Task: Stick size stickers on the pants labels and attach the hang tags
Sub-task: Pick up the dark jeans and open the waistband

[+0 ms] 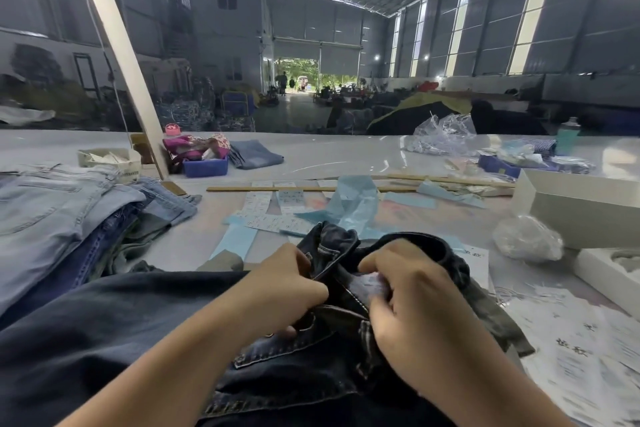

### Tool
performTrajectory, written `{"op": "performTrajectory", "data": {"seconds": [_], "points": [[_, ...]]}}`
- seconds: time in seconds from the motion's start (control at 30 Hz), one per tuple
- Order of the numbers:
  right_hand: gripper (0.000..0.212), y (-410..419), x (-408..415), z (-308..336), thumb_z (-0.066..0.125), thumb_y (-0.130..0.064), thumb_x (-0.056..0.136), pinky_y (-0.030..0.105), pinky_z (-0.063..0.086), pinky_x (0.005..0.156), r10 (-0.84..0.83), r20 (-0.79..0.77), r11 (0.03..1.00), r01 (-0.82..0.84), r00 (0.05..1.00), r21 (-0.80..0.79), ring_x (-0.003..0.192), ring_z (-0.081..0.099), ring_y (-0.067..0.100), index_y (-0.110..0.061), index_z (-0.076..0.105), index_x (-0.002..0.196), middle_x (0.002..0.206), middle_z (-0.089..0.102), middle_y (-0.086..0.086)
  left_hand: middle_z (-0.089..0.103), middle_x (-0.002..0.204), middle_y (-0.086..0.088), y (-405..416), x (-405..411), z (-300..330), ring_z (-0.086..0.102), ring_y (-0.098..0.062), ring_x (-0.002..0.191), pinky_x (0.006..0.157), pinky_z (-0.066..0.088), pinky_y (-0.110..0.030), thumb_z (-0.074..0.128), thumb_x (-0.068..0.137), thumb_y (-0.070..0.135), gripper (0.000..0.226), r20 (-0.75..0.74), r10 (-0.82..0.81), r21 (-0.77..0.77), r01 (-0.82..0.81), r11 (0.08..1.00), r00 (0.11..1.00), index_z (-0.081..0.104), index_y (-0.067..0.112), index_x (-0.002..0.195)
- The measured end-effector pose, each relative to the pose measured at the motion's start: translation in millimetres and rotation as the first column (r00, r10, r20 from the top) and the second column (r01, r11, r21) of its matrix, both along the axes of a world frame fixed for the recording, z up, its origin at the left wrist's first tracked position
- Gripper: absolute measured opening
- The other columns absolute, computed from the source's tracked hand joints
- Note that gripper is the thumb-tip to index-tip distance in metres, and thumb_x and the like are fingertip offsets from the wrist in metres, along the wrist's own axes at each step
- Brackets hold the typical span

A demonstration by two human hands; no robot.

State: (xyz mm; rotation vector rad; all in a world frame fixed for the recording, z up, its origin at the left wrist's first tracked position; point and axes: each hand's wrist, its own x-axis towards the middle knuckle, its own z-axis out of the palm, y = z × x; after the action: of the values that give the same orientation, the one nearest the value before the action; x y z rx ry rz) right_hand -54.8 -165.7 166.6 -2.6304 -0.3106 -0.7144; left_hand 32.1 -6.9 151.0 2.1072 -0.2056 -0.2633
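Dark denim pants (pixel 298 350) spread across the lower centre of the frame, waistband bunched up between both hands. Left hand (pixel 280 288) at lower centre, fingers curled around the folded waistband, gripping the dark cloth. Right hand (pixel 412 308) just right of it, fingers and thumb pinching a pale label (pixel 369 284) against the inside of the waistband; print on the label too blurred to read. Sticker sheets (pixel 273 215) flat on the table (pixel 346 158) at centre, just above the pants, with pale blue backing strips (pixel 239 239) beside them and a crumpled blue plastic bag (pixel 356 204) touching their right edge. Stack of folded jeans (pixel 69 218) at middle left, light wash on top, darker pairs underneath. Small blue bin (pixel 206 168) at upper left of the table, next to a slanted white post (pixel 121 55); one folded pair of jeans (pixel 254 154) just right of the bin. Thin wooden sticks (pixel 311 188) across the middle of the table. White box (pixel 578 208) at right edge, clear crumpled plastic bag (pixel 528 239) just in front of it. Printed paper sheets (pixel 581 350) at lower right, partly under the pants. Large warehouse hall in the upper half of the frame, open doorway at centre far back.
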Motion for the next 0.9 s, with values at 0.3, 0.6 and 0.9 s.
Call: {"op": "performTrajectory", "data": {"seconds": [0.3,0.6,0.9], "points": [[0.044,-12,7,17,0.06,-0.06,0.077,0.031,0.044,0.084,-0.34,-0.268,0.94,0.317,0.901,-0.126,0.095,0.055,0.012,-0.038,0.046,0.112,0.087,0.051,-0.019,0.024,0.1,0.015,-11,-24,1,0.031,-0.01,0.103,0.08,0.027,-0.019,0.053,0.073,0.006,0.06,0.661,-0.253,0.321,0.038,0.946,0.707,0.025,0.045,0.11],[0.033,-23,17,7,0.075,-0.037,0.081,0.019,0.034,0.059,-0.211,-0.329,0.936,0.288,0.92,0.203,0.071,0.056,0.004,-0.037,0.057,0.109,0.073,0.061,-0.01,0.04,0.097,0.024,-4,-21,0,0.036,0.014,0.092,0.071,0.03,-0.009,0.054,0.081,0.013,0.035,0.505,-0.431,0.432,0.214,0.876,0.748,0.055,0.047,0.088],[0.019,-32,15,-6,0.077,-0.018,0.082,0.011,0.038,0.048,-0.045,-0.21,0.843,0.15,0.977,0.516,0.042,0.048,0.001,-0.028,0.061,0.088,0.059,0.066,-0.003,0.055,0.072,-0.01,-7,-4,20,0.045,-0.016,0.06,0.057,0.037,-0.029,0.054,0.078,0.043,0.033,0.132,-0.38,0.217,0.347,0.912,0.916,0.065,0.012,0.073]]}}
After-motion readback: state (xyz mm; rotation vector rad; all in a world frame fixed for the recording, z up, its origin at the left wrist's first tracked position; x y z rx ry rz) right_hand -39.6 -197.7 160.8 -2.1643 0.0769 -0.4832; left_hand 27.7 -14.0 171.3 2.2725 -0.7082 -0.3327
